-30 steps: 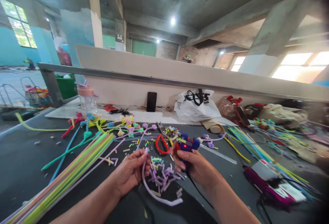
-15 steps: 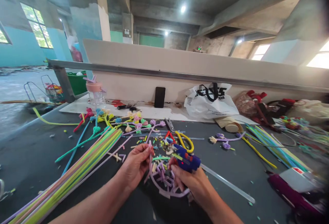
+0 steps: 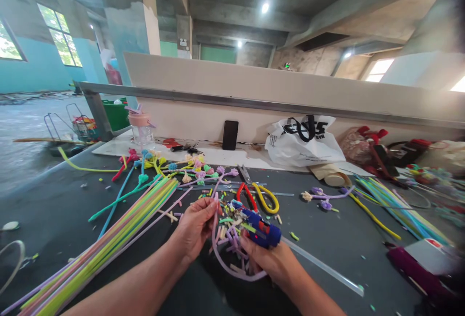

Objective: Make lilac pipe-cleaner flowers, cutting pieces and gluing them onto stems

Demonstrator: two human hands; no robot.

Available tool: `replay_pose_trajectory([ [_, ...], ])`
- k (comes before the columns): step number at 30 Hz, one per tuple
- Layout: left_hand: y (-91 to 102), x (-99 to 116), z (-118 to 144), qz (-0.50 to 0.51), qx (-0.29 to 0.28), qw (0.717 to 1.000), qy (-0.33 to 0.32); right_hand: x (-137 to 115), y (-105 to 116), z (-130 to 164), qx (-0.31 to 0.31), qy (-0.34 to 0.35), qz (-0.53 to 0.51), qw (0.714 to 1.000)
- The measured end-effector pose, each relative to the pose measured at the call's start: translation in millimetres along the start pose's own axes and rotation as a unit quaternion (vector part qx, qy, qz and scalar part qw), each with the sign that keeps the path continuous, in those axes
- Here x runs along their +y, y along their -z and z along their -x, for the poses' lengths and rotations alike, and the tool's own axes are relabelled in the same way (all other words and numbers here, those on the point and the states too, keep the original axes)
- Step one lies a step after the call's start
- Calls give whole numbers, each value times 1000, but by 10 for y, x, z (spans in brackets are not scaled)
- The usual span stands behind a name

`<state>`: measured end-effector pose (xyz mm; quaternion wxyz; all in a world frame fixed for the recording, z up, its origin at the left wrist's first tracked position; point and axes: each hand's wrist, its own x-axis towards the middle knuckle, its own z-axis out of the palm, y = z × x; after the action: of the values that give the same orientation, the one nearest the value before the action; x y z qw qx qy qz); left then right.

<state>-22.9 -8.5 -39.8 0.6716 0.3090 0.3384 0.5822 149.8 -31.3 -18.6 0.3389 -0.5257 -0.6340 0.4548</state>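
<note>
My left hand (image 3: pixel 194 226) pinches the upper end of a lilac pipe cleaner (image 3: pixel 221 263) that loops down and round towards my right hand. My right hand (image 3: pixel 271 260) grips a blue glue gun (image 3: pixel 259 229) with a small red light on its side; its nozzle points left towards the pinched end. Between both hands lies a heap of short lilac and coloured pipe-cleaner bits (image 3: pixel 232 238) on the dark table (image 3: pixel 47 214).
A bundle of long pastel pipe cleaners (image 3: pixel 109 238) runs diagonally on the left. Finished pipe-cleaner flowers (image 3: pixel 181 168), red and yellow scissors (image 3: pixel 259 197), a clear glue stick (image 3: pixel 319 267), a white plastic bag (image 3: pixel 303 144), a phone (image 3: pixel 230 135) and a jar (image 3: pixel 141 129) lie beyond.
My right hand has brought the glue gun down and left, closer to the pipe-cleaner end in my left hand. The view has shifted left.
</note>
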Motion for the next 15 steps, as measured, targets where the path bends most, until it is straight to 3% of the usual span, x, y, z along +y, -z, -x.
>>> replay_pose_trajectory([
  [8,-13,6,21,-14,-1,1000,1,19,-18,-30,24,37,-9,999],
  [15,-6,-2,3,-12,-3,1000,1,-8,-26,-28,21,-3,28,999],
])
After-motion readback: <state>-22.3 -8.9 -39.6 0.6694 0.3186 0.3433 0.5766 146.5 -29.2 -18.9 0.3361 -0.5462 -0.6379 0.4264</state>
